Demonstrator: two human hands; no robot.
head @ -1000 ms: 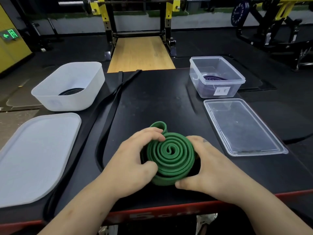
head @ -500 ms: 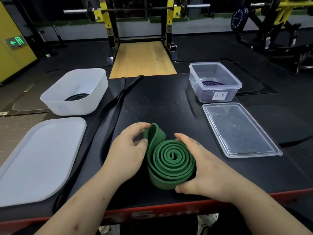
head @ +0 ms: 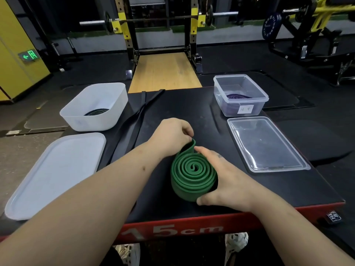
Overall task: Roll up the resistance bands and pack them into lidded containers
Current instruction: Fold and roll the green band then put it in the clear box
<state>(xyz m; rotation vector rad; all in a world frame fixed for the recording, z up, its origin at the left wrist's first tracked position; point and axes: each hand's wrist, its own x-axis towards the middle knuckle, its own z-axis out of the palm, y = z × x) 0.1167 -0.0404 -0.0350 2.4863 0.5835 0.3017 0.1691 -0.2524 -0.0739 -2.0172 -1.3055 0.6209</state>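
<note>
A green resistance band (head: 193,170) lies coiled in a flat spiral on the black platform (head: 192,116), near its front edge. My right hand (head: 226,179) cups the coil's right side, thumb at the front and fingers round the back. My left hand (head: 171,135) pinches the band's loose end loop at the top of the coil. A black band (head: 134,121) lies unrolled along the platform's left side. A white tub (head: 96,106) at the back left holds a dark rolled band. The clear container (head: 240,95) at the back right holds a purple rolled band.
A white lid (head: 55,173) lies flat at the front left, overhanging the platform. A clear lid (head: 267,144) lies in front of the clear container. The platform's red front edge (head: 172,231) is close to me. A squat rack (head: 161,35) and gym machines stand behind.
My left hand moved off the coil's left side to the loose end loop at the top. The coil has loosened and shifted slightly; my right hand stays cupped on it.
</note>
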